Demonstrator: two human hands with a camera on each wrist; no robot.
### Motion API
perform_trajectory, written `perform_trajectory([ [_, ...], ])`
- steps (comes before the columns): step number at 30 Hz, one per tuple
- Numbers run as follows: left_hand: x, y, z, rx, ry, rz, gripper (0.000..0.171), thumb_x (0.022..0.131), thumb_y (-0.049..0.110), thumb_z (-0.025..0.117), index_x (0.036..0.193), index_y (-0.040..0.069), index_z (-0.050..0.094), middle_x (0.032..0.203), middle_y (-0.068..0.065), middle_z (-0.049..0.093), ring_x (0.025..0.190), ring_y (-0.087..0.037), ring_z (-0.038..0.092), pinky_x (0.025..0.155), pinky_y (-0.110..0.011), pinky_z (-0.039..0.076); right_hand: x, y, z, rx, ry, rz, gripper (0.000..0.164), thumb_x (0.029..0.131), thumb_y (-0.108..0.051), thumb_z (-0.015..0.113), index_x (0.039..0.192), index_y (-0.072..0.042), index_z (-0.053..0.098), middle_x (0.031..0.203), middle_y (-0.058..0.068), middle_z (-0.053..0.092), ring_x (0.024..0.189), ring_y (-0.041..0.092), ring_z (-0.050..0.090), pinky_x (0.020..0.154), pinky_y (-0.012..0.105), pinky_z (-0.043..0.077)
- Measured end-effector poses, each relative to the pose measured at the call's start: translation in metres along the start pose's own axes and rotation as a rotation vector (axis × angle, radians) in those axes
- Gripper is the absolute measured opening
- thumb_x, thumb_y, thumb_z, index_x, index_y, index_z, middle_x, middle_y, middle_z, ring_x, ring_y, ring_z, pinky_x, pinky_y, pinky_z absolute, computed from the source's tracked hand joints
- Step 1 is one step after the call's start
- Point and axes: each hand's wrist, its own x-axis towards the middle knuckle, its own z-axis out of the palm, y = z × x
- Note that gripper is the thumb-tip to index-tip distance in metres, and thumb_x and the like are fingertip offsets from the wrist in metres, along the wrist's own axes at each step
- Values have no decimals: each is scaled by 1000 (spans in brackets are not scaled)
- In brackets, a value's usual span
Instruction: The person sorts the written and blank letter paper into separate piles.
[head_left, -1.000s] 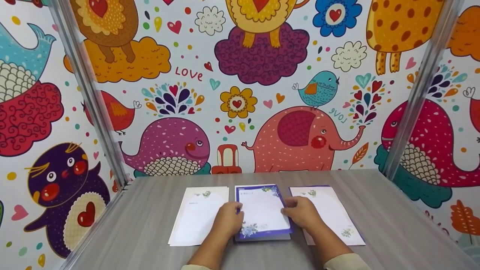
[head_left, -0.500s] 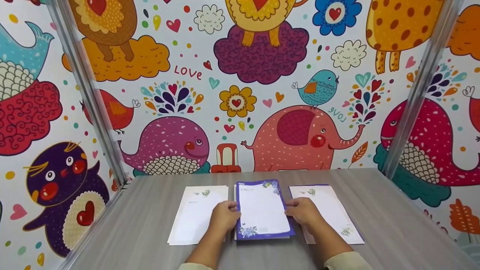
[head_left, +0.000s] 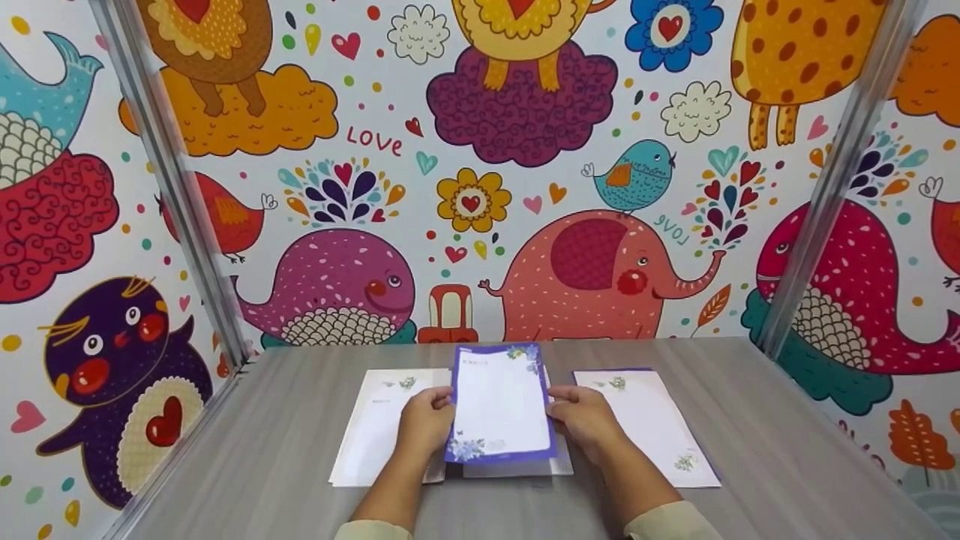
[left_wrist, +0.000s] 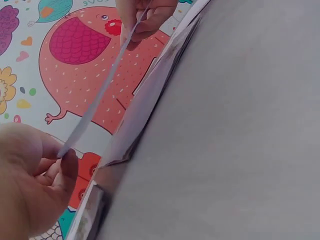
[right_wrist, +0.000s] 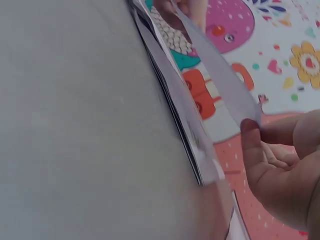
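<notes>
A sheet of letter paper with a purple border and blue flowers is held up by both hands. My left hand pinches its left edge between thumb and fingers, and my right hand pinches the right edge. Both wrist views show the sheet nearly edge-on, raised off the middle paper stack. In the head view, most of that stack is hidden behind the lifted sheet. The left wrist view has the left thumb and fingers closed on the paper's near end.
To the left lies a stack of cream paper with a small green plant print. Another stack, with a purple edge showing beneath, lies to the right. The grey table ends at printed wall panels with metal posts.
Both hands have raised the purple-bordered sheet off the middle stack and shifted it slightly left and away. More of the stack beneath now shows at its right. The side stacks stay put.
</notes>
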Motion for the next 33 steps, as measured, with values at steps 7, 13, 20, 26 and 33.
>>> perform_trajectory([
  [7, 3, -9, -20, 25, 34, 10, 31, 94, 11, 68, 122, 2, 78, 108, -10, 80, 105, -24, 73, 95, -43, 58, -5, -7, 22, 60, -33, -1, 40, 101, -3, 65, 140, 4, 65, 112, 17, 76, 94, 21, 76, 89, 40, 66],
  [13, 3, -22, -45, 45, 46, 27, 32, 95, 11, 66, 123, 3, 78, 108, -12, 80, 104, -25, 73, 92, -41, 58, -7, -11, 53, 111, -87, 5, 41, 103, -6, 63, 143, 4, 61, 118, 17, 77, 100, 24, 78, 94, 44, 66],
  [20, 3, -40, -81, 110, 62, 13, 32, 97, 12, 64, 124, 2, 77, 113, -15, 79, 109, -30, 73, 96, -45, 58, -10, -15, 95, 165, -98, -43, 42, 98, 3, 63, 139, 11, 62, 109, 20, 77, 91, 21, 76, 87, 41, 67],
  [26, 3, -57, -113, 113, 45, -27, 36, 100, 13, 63, 131, -2, 72, 121, -19, 76, 115, -34, 71, 101, -49, 58, -13, -16, 123, 178, -128, -38, 50, 95, 7, 65, 143, 14, 56, 121, 22, 74, 105, 26, 76, 93, 43, 66],
  [33, 3, -69, -134, 153, 69, -71, 36, 102, 15, 63, 132, -2, 72, 123, -21, 77, 117, -37, 71, 104, -55, 54, -19, -15, 138, 211, -276, -66, 67, 90, 2, 69, 152, 16, 46, 141, 30, 65, 125, 36, 70, 104, 46, 62],
])
